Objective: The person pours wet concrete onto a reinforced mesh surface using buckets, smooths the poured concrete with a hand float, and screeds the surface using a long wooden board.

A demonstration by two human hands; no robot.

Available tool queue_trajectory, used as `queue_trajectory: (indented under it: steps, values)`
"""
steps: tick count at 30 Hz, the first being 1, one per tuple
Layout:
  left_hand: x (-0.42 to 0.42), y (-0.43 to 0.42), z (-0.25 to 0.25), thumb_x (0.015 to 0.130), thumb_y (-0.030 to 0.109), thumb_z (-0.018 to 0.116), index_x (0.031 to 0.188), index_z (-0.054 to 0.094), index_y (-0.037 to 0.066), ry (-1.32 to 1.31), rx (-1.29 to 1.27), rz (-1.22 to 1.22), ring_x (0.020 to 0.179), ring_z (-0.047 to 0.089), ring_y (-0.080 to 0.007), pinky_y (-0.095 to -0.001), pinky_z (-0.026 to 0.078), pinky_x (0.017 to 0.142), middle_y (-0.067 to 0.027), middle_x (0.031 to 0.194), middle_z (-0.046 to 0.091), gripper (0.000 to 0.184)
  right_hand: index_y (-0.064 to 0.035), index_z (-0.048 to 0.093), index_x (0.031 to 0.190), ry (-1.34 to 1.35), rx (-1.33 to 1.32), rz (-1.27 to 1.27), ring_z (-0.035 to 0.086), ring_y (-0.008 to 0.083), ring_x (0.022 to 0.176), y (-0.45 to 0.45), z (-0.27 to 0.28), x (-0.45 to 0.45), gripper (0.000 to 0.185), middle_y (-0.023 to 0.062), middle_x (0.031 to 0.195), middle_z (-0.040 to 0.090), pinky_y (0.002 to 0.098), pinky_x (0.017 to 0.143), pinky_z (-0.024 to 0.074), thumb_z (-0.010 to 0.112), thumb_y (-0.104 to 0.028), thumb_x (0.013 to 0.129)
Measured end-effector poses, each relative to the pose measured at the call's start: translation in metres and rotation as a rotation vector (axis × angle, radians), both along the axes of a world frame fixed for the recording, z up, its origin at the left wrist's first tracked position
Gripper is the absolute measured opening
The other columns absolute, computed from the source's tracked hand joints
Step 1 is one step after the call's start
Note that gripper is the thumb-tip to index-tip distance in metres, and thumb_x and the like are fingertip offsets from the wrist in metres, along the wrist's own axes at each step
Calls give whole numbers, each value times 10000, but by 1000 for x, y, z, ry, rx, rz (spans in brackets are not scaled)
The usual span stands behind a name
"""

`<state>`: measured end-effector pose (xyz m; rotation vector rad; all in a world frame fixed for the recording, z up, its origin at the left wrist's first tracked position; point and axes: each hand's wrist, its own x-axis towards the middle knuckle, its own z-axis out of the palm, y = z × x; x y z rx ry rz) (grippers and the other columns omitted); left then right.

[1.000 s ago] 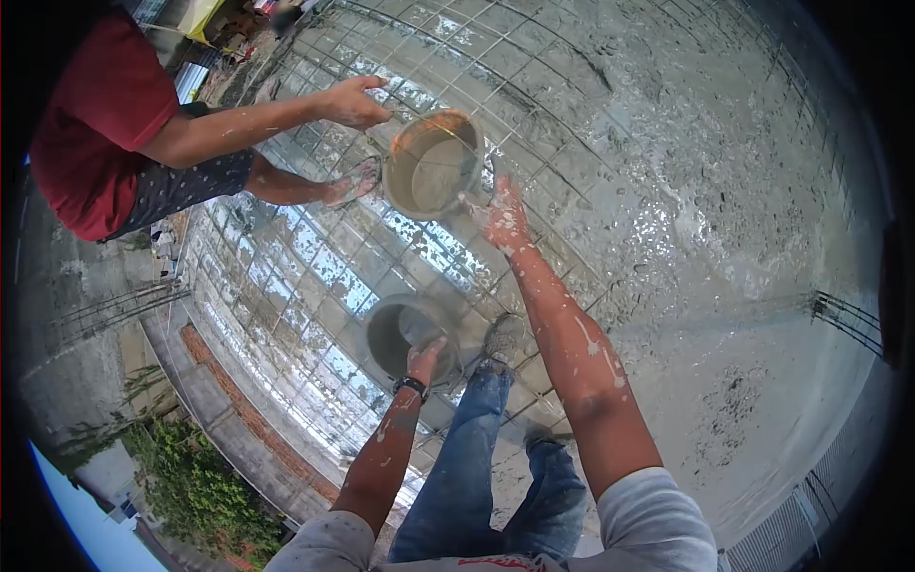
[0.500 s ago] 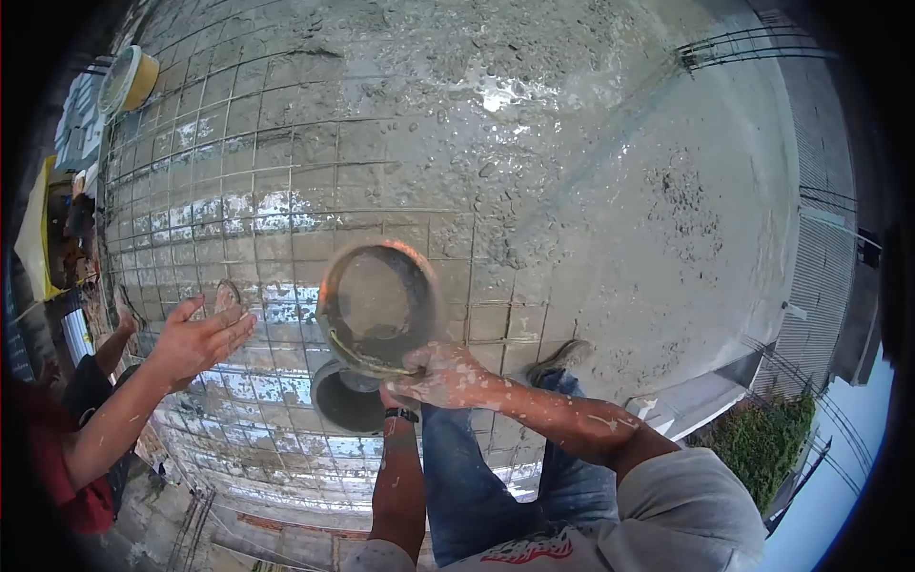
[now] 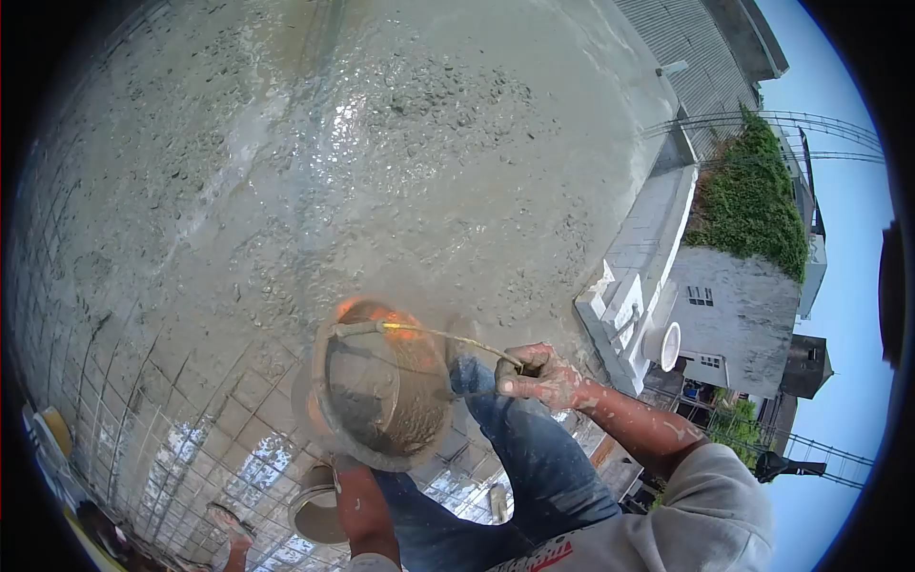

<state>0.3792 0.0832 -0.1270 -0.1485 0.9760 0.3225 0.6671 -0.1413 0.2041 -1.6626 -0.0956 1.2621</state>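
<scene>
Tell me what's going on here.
The person's right hand grips the thin yellowish handle of a round orange-and-grey bucket, held tilted. The left hand is mostly hidden behind it, near a second round grey bucket. Wet grey concrete covers much of the ground.

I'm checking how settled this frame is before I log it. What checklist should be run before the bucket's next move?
1. Right hand closed on the handle of the bucket: ok.
2. Left hand's grip: cannot tell, hidden past the left forearm.
3. Right hand gloved: not ok, bare and splattered.
4. Bucket's fill level: cannot tell, blurred.
5. Co-worker's foot apart from the bucket: ok.
6. Second bucket apart from the left forearm: cannot tell, they overlap in view.
</scene>
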Motion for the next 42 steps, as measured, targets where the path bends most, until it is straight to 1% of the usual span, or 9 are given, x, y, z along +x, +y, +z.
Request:
queue_trajectory:
  steps: [3,7,11,18,21,27,35,38,42]
  values:
    - [138,-53,-28,906,557,491,1386,421,61,-310,0,-150,1230,486,-348,-549,401,1017,-161,1380,474,693,-34,643,1168,-480,-9,109,614,160,849,-66,-109,77,474,98,954,649,299,806,504,691,-404,876]
    - [332,-165,-46,902,590,500,1418,391,67,-13,169,-383,1255,462,-339,-509,405,1028,-136,1424,438,743,-63,598,1243,-45,-257,-293,581,267,1097,-150,-245,212,577,149,1191,609,390,951,463,681,-474,848]
    - [484,-259,-40,868,472,657,1401,427,46,-200,149,-546,1201,514,-286,-439,426,1007,-121,1358,508,720,-51,494,1352,-693,-624,-432,480,381,1258,-241,-284,369,749,219,1350,509,422,1063,385,641,-556,819]
    - [594,-329,70,864,263,710,1431,386,79,-146,853,-834,1246,469,-260,-431,376,1043,-92,1388,474,678,30,573,1208,-725,-433,-1056,578,278,1030,-372,-256,482,680,170,1123,597,397,921,462,748,-462,772]
    - [574,-319,103,865,267,705,1451,363,119,-152,842,-774,1286,421,-243,-460,354,1046,-82,1419,437,694,10,608,1138,-636,-299,-1085,589,236,945,-364,-251,451,585,130,1017,628,389,877,476,771,-414,770]
    - [420,-240,83,877,459,628,1379,452,138,163,594,-602,1255,430,-246,-477,360,1013,-76,1364,478,621,-1,585,1248,-50,88,-835,566,229,1120,-280,-252,321,643,122,1233,608,364,986,423,793,-340,744]
    - [233,-143,131,882,638,472,1436,397,138,546,457,-503,1345,339,-315,-564,276,1066,-94,1495,356,750,28,633,1153,555,-147,-15,603,283,1093,-163,-258,152,710,194,1097,658,400,945,469,771,-514,716]
    - [163,-123,142,906,611,449,1423,412,114,501,416,-306,1327,373,-326,-554,297,1072,-109,1476,384,718,9,554,1272,136,-92,106,654,250,940,-113,-254,90,767,192,1156,618,330,712,558,760,-511,746]
    - [24,-95,155,936,573,423,1355,482,65,379,435,17,1214,506,-324,-490,403,1026,-126,1347,523,661,8,609,1204,-32,30,502,596,330,1085,-22,-208,30,818,205,1114,641,418,969,455,708,-638,713]
